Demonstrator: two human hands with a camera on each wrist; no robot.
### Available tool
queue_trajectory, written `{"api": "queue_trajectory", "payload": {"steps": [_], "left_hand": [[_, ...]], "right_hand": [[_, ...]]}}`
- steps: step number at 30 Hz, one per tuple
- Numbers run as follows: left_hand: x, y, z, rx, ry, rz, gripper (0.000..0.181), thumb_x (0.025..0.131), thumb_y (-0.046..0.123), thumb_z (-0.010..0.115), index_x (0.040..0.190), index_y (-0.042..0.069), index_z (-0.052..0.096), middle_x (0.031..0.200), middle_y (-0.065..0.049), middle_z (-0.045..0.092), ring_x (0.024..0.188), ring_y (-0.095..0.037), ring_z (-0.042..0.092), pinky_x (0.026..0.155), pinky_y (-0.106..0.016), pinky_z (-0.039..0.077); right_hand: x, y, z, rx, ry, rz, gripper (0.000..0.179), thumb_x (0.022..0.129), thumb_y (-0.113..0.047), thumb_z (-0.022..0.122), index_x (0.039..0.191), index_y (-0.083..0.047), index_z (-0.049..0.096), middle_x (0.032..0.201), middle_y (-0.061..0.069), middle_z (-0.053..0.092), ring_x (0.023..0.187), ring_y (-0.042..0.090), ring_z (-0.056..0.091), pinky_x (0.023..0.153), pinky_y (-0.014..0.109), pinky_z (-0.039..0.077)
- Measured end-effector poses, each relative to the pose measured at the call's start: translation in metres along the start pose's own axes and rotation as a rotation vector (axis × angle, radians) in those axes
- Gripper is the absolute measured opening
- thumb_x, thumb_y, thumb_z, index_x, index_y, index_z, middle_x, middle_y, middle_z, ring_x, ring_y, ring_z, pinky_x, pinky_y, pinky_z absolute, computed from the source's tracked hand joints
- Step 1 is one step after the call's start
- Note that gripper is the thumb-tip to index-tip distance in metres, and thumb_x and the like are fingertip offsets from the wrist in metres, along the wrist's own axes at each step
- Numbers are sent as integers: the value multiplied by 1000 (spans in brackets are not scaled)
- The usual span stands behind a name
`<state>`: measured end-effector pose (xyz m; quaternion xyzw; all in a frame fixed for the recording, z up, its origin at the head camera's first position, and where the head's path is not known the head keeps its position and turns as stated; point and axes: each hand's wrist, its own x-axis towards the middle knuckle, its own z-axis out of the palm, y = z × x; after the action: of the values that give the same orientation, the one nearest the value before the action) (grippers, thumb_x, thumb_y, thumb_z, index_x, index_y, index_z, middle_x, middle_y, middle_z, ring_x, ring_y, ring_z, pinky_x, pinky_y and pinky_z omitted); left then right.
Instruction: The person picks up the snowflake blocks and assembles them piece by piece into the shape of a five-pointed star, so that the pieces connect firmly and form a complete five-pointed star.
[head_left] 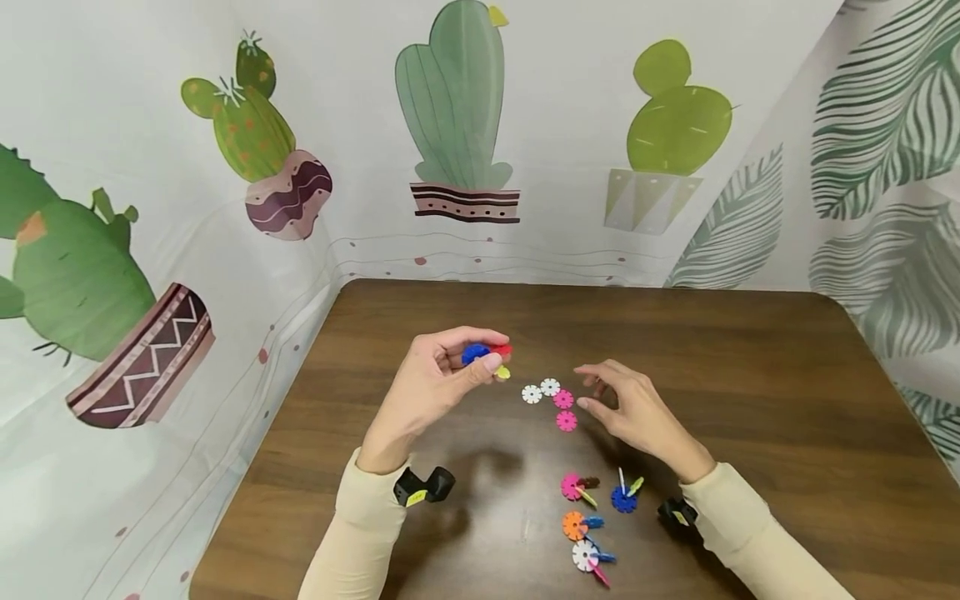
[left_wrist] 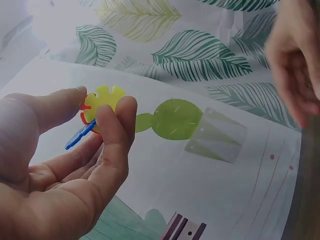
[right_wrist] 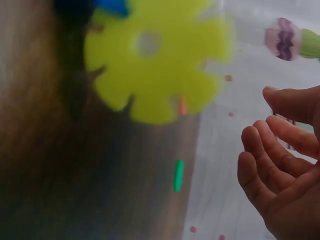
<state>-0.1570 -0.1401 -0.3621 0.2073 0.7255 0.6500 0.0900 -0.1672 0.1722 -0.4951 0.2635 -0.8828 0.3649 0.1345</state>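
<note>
Wooden table (head_left: 750, 367); left hand (head_left: 438, 371) pinches disc cluster (head_left: 474, 353), right hand (head_left: 628, 405) loose near pink discs (head_left: 566, 421).

Tabletop (head_left: 750, 375): wood-look surface with streaked grain, smooth, showing a dull sheen on its near part. Far wall covering (head_left: 562, 125): smooth printed sheet, faintly lustrous; whether cloth or plastic cannot be told. Yellow disc (left_wrist: 106, 95), white discs (head_left: 527, 395) and pink discs (head_left: 562, 426): smooth, plastic in appearance. Sleeves (head_left: 356, 517), left and right: soft matt cloth. Wrist cameras (head_left: 441, 483): hard, plastic-looking casings.

The right wrist view blurs the yellow disc (right_wrist: 162, 75).
</note>
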Motion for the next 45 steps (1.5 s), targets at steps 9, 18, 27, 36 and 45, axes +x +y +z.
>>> {"api": "queue_trajectory", "payload": {"steps": [9,18,27,36,45], "left_hand": [[0,5,7,38,-31,-8,25,99,21,80,123,18,78,112,-8,81,92,-24,81,88,-34,67],[-1,2,13,48,-59,-15,29,97,24,82,124,17,78,115,-9,81,95,-23,82,85,-32,67],[-1,3,14,77,-59,-43,31,95,21,84,125,18,79,119,-7,81,94,-20,79,78,-25,64],[-2,4,15,91,-45,-49,33,95,22,84,126,14,78,120,-6,82,93,-12,79,78,-24,64],[-3,4,16,88,-50,-58,31,95,21,84,125,17,79,117,-7,82,93,-12,79,78,-26,65]], "right_hand": [[27,20,21,-10,-221,107,45,94,-10,82,134,4,69,101,8,74,81,10,64,69,24,53],[43,27,33,-94,-346,114,41,94,-20,83,132,-6,74,99,7,71,77,12,58,67,28,49],[46,30,38,-114,-363,106,26,94,-20,83,119,-14,79,107,8,73,87,18,66,73,38,57],[50,28,41,-27,-338,81,25,89,-11,87,106,-11,68,90,3,71,78,13,61,69,29,49],[41,9,25,134,-215,123,13,92,-12,86,96,-18,75,79,-8,71,64,4,56,59,22,49]]}}
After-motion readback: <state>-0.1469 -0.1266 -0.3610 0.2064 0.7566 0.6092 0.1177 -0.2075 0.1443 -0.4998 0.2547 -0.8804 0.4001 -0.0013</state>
